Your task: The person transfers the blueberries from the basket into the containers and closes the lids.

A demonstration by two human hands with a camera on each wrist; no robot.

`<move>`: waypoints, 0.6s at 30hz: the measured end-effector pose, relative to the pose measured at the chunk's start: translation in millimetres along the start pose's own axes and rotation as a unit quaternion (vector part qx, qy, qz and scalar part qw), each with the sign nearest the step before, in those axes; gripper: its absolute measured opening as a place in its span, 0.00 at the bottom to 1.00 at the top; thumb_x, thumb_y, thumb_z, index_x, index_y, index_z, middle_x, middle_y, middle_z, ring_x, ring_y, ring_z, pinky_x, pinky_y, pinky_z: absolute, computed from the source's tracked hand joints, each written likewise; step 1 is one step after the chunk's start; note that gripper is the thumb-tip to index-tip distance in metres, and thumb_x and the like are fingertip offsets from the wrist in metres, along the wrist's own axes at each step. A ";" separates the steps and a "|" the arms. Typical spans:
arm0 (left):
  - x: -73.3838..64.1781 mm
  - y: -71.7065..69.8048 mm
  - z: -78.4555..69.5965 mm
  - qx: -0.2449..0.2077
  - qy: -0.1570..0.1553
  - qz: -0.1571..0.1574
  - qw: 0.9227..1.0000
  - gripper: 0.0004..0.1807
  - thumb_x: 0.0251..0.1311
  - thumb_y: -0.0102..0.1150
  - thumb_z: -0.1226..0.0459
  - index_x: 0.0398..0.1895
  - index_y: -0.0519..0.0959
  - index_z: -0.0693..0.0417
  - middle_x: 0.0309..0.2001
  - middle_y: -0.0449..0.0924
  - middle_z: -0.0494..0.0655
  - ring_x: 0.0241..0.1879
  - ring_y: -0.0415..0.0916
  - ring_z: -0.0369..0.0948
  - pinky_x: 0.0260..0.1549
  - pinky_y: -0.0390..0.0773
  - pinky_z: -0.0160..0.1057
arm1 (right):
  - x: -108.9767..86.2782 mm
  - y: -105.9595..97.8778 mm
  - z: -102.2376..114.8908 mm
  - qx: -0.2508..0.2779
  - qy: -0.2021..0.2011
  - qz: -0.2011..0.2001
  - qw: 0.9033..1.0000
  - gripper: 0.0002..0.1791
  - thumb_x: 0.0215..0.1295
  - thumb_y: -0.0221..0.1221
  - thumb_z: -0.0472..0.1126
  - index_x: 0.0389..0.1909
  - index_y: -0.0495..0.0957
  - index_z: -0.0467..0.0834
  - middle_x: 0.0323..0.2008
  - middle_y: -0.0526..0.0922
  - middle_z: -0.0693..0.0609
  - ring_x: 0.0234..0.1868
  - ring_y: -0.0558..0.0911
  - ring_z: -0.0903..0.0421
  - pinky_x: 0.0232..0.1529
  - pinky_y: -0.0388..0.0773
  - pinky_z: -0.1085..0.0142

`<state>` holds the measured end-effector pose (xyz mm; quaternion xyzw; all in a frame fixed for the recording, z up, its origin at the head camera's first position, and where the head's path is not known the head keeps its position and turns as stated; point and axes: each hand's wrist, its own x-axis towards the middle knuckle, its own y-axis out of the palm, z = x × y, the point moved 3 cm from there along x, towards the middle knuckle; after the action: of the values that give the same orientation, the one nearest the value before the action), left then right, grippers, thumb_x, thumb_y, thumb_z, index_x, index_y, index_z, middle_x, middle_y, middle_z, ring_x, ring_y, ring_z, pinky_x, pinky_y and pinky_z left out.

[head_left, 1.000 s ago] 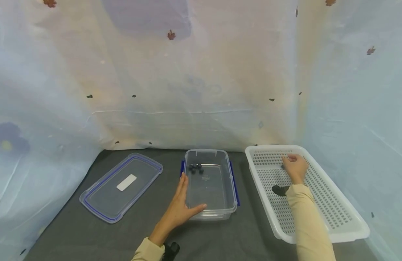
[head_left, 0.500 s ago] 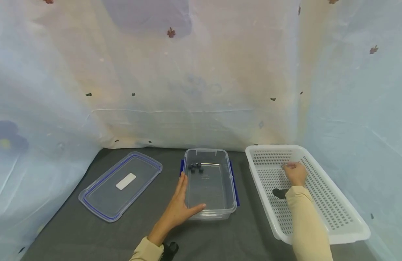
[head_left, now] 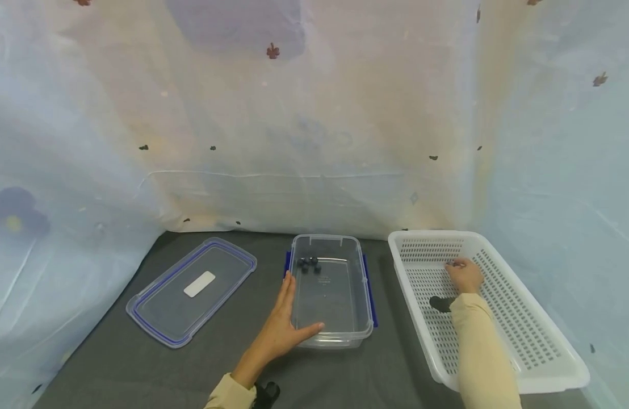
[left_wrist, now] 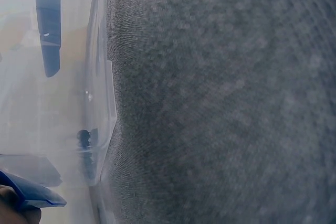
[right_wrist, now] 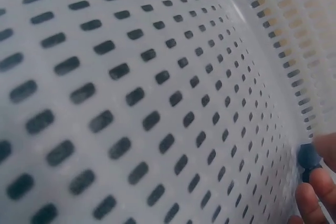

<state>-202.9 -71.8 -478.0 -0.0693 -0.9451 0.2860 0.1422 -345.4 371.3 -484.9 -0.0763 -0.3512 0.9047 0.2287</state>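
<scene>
My right hand (head_left: 465, 275) is down in the white perforated basket (head_left: 549, 346). In the right wrist view its thumb and fingers (right_wrist: 312, 200) close around a dark blue blueberry (right_wrist: 308, 157), with another dark bit just below. My left hand (head_left: 277, 329) lies along the near left side of the clear plastic container (head_left: 327, 295), fingers straight and thumb spread toward its front rim. Several blueberries (head_left: 305, 269) sit together toward the container's back left. A fingertip beside the blue side clip (left_wrist: 31, 192) shows in the left wrist view.
A clear lid (head_left: 219, 292) with a blue seal and a white label lies on the dark grey cloth (head_left: 115, 363), left of the container. Patterned plastic sheeting (head_left: 304, 142) rises behind and on both sides.
My right hand has lowered slightly toward the basket floor, its fingertips closing in around the berry. The left hand keeps its place at the container. The head view shifts a little.
</scene>
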 end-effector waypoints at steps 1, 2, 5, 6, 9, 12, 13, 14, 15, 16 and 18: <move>0.0 -0.2 -0.2 0.000 0.001 -0.001 1.000 0.65 0.49 0.68 0.40 0.78 0.37 0.55 0.77 0.29 0.50 0.73 0.37 0.54 0.62 0.54 0.64 | 0.3 -0.4 0.6 -0.009 -0.004 0.003 1.000 0.23 0.64 0.55 0.38 0.56 0.70 0.27 0.52 0.73 0.27 0.58 0.64 0.31 0.64 0.51 0.42; 0.0 -0.4 -0.2 0.001 0.002 -0.002 1.000 0.65 0.49 0.69 0.40 0.78 0.38 0.56 0.77 0.29 0.50 0.73 0.38 0.54 0.62 0.54 0.64 | 0.5 -0.6 0.6 -0.014 -0.003 0.007 1.000 0.23 0.64 0.54 0.38 0.56 0.70 0.27 0.53 0.72 0.27 0.59 0.63 0.31 0.64 0.51 0.42; 0.2 -0.4 0.0 0.005 0.004 -0.003 1.000 0.65 0.48 0.69 0.40 0.77 0.39 0.59 0.77 0.30 0.51 0.73 0.38 0.55 0.61 0.54 0.64 | 0.8 -1.1 0.5 -0.026 -0.006 0.011 1.000 0.23 0.62 0.55 0.37 0.55 0.70 0.27 0.55 0.71 0.27 0.60 0.63 0.31 0.65 0.52 0.43; 0.2 -0.6 -0.1 0.005 0.004 -0.004 1.000 0.65 0.48 0.69 0.40 0.77 0.39 0.59 0.77 0.30 0.51 0.73 0.38 0.55 0.61 0.54 0.65 | 0.6 -1.2 0.5 -0.026 -0.007 0.010 1.000 0.23 0.61 0.55 0.36 0.55 0.71 0.27 0.55 0.70 0.27 0.61 0.62 0.30 0.65 0.52 0.43; 0.6 -0.7 0.1 0.006 0.005 -0.006 1.000 0.65 0.48 0.69 0.40 0.77 0.39 0.58 0.77 0.30 0.50 0.73 0.39 0.55 0.61 0.54 0.65 | -0.1 -0.6 -0.4 -0.014 -0.007 0.010 1.000 0.22 0.60 0.56 0.35 0.54 0.71 0.27 0.54 0.71 0.27 0.60 0.62 0.31 0.65 0.52 0.43; 0.6 -1.0 -0.2 0.004 0.008 -0.008 1.000 0.65 0.48 0.69 0.40 0.78 0.38 0.56 0.77 0.30 0.50 0.73 0.38 0.55 0.62 0.54 0.64 | -0.9 0.0 -1.4 -0.007 -0.018 0.000 1.000 0.20 0.58 0.57 0.35 0.49 0.73 0.26 0.50 0.73 0.27 0.57 0.65 0.31 0.63 0.55 0.43; 0.6 -0.9 -0.1 0.003 0.009 -0.008 1.000 0.65 0.48 0.69 0.40 0.78 0.38 0.56 0.77 0.30 0.50 0.73 0.39 0.55 0.62 0.54 0.64 | -1.0 0.5 -2.4 -0.005 -0.020 -0.003 1.000 0.19 0.58 0.58 0.35 0.47 0.73 0.26 0.48 0.73 0.27 0.55 0.66 0.31 0.63 0.56 0.43; 0.5 -0.7 -0.1 0.004 0.010 -0.009 1.000 0.65 0.48 0.69 0.40 0.78 0.38 0.56 0.77 0.31 0.50 0.73 0.39 0.55 0.62 0.54 0.64 | -1.1 0.9 -3.2 -0.007 -0.025 -0.006 1.000 0.19 0.57 0.58 0.35 0.46 0.74 0.26 0.47 0.74 0.27 0.54 0.66 0.31 0.62 0.56 0.43; 0.3 -0.8 -0.3 0.003 0.011 -0.010 1.000 0.65 0.48 0.69 0.40 0.78 0.38 0.55 0.77 0.31 0.51 0.73 0.39 0.54 0.62 0.53 0.63 | -1.3 1.4 -3.7 -0.010 -0.030 -0.010 0.999 0.18 0.56 0.58 0.35 0.44 0.74 0.26 0.46 0.74 0.27 0.53 0.67 0.31 0.62 0.56 0.43; 0.2 -0.7 -0.2 0.003 0.011 -0.011 1.000 0.65 0.48 0.69 0.40 0.78 0.38 0.55 0.77 0.31 0.51 0.73 0.39 0.54 0.62 0.53 0.63 | -1.3 1.9 -4.3 -0.010 -0.033 -0.014 0.999 0.17 0.55 0.59 0.35 0.42 0.74 0.25 0.44 0.75 0.27 0.52 0.67 0.31 0.61 0.56 0.42; 0.0 -0.3 0.2 0.005 0.012 -0.012 1.000 0.65 0.48 0.69 0.40 0.78 0.38 0.56 0.77 0.31 0.51 0.73 0.38 0.54 0.63 0.53 0.63 | -1.5 3.0 -5.7 -0.008 -0.034 -0.018 0.999 0.17 0.55 0.59 0.35 0.41 0.74 0.25 0.43 0.74 0.27 0.51 0.68 0.31 0.60 0.57 0.42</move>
<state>-202.9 -72.2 -478.0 -0.0608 -0.9426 0.2883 0.1569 -343.5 372.1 -491.2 -0.0407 -0.3671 0.8999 0.2317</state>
